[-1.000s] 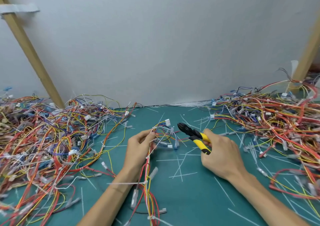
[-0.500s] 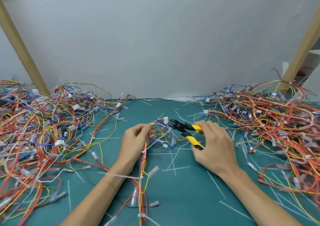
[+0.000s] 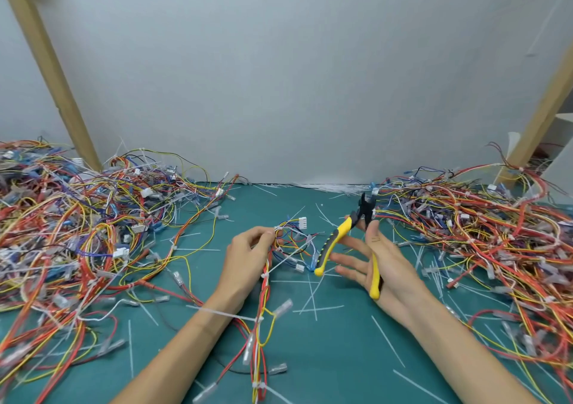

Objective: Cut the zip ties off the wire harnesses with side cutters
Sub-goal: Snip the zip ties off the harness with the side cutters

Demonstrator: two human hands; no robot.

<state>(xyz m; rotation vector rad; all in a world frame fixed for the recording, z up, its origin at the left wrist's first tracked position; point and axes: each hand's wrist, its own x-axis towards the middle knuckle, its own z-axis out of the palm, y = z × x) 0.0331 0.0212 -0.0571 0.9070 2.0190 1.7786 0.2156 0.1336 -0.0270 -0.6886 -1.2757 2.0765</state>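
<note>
My left hand (image 3: 246,257) grips a red, yellow and white wire harness (image 3: 263,307) near its white connector (image 3: 302,223). White zip ties (image 3: 264,275) still ring the bundle, one lower down (image 3: 258,319) with its tail across my left wrist. My right hand (image 3: 376,267) holds the yellow-and-black side cutters (image 3: 347,233) to the right of the harness, apart from it. The jaws (image 3: 366,206) point up and the handles are spread wide. One handle lies along my palm under the thumb, and my fingers stretch out straight to the left.
Big tangles of coloured harnesses lie on the left (image 3: 77,242) and on the right (image 3: 483,242) of the green mat (image 3: 335,357). Cut white zip tie pieces (image 3: 313,304) litter the mat. A grey wall (image 3: 294,78) and two slanted wooden posts (image 3: 52,71) close the back.
The cutters left the harness by the connector and swung right and up, jaws now upward. My right fingers straightened and the handles spread. The left hand kept its grip.
</note>
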